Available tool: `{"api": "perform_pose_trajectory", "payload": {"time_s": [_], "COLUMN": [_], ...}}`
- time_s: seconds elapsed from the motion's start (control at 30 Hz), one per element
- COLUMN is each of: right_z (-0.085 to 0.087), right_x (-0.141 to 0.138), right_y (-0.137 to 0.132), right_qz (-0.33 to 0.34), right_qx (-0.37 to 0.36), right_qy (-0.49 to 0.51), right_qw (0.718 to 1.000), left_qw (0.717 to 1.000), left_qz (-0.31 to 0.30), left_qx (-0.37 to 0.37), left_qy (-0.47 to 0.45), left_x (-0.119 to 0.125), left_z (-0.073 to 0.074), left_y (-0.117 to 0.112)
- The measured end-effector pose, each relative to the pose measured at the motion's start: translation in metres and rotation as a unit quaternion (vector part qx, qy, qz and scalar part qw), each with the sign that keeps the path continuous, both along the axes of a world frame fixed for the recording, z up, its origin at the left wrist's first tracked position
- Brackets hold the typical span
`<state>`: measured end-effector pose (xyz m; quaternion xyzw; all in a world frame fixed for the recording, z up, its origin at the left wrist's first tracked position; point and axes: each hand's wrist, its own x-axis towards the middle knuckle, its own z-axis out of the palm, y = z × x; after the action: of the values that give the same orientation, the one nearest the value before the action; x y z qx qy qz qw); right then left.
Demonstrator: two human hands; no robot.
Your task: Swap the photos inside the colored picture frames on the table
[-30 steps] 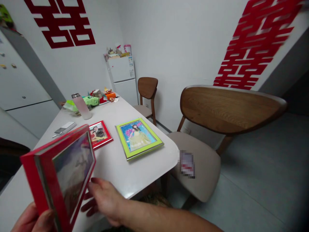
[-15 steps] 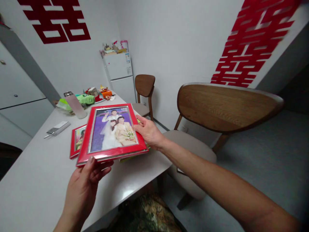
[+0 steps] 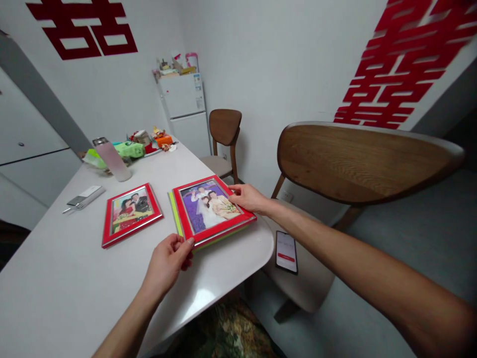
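Photo frames (image 3: 130,215), white table (image 3: 55,278), red papercuts (image 3: 74,9)

Relative to the white surface (image 3: 63,283), a frosted bottle (image 3: 112,160) and a flat white device (image 3: 85,197) lie toward its far-left side, a smartphone (image 3: 286,252) lies on a wooden chair (image 3: 357,164) beside its right edge, and a white refrigerator (image 3: 182,110) stands beyond its far end.
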<state>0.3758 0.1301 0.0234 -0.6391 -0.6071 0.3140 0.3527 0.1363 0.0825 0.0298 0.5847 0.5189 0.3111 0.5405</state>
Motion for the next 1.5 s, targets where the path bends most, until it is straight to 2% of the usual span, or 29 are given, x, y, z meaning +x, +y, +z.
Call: {"api": "perform_pose_trajectory", "payload": {"time_s": [0.17,0.33,0.47,0.53,0.6,0.7,0.77,0.83,0.93,1.07,1.2,1.33,1.43,1.5], "right_z": [0.002,0.003,0.014,0.025,0.035,0.037,0.029,0.018,0.006,0.000,-0.007,-0.015,-0.017,-0.019], "right_x": [-0.009,-0.018,-0.018,-0.026,-0.047,-0.097,-0.135,-0.166,-0.193,-0.203,-0.205,-0.202,-0.201,-0.200], "right_y": [-0.005,-0.010,-0.013,-0.020,-0.034,-0.062,-0.076,-0.083,-0.081,-0.072,-0.067,-0.066,-0.068,-0.069], "right_qz": [-0.002,0.003,-0.014,-0.023,-0.006,0.088,0.169,0.192,0.177,0.154,0.127,0.101,0.090,0.088], "right_qx": [0.041,0.069,0.065,0.094,0.166,0.266,0.277,0.279,0.260,0.247,0.210,0.203,0.206,0.191], "right_qy": [-0.100,-0.170,-0.205,-0.213,-0.193,-0.114,-0.086,-0.076,-0.078,-0.080,-0.090,-0.084,-0.071,-0.064], "right_qw": [0.994,0.983,0.976,0.972,0.967,0.953,0.942,0.938,0.946,0.953,0.965,0.970,0.972,0.975], "left_qw": [0.999,0.990,0.966,0.928,0.857,0.763,0.747,0.744,0.736,0.735,0.736,0.737,0.740,0.760], "left_qz": [-0.008,-0.025,-0.038,-0.004,0.045,0.002,-0.015,-0.019,-0.006,-0.030,-0.046,-0.047,-0.055,-0.053], "left_qx": [0.017,0.069,0.160,0.249,0.334,0.383,0.387,0.389,0.386,0.386,0.386,0.394,0.415,0.411], "left_qy": [0.045,0.121,0.198,0.278,0.390,0.520,0.540,0.543,0.556,0.556,0.554,0.547,0.526,0.500], "left_x": [-0.010,-0.018,-0.034,-0.053,-0.077,-0.110,-0.125,-0.133,-0.134,-0.131,-0.131,-0.146,-0.165,-0.176], "left_z": [-0.004,-0.007,-0.001,-0.001,-0.006,-0.024,-0.034,-0.039,-0.036,-0.028,-0.028,-0.031,-0.034,-0.040], "left_y": [0.001,-0.002,0.008,0.025,0.047,0.073,0.079,0.078,0.076,0.085,0.086,0.060,0.024,-0.005]}}
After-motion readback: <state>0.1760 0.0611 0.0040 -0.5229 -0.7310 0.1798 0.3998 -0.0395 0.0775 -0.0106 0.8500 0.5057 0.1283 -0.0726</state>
